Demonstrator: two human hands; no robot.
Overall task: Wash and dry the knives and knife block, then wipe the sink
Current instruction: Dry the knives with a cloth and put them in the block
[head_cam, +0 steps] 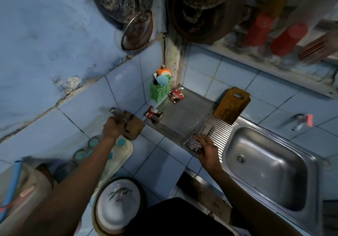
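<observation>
Nearest, a patterned white lid sits below the left forearm; the right hand lies on a bunch of knives on the ribbed drainboard, fingers bent over the handles, its grip hard to judge; the sink basin lies just to its right; the left hand curls round a steel knife handle standing in the wooden knife block; beyond the block lie two sachets and a green caddy; a cutting board leans against the tiles beyond the right hand.

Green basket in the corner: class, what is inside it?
The green basket holds rounded items standing upright, one light blue, one orange and white. They look like sponges or scrubbers. The basket wall hides their lower parts.
</observation>
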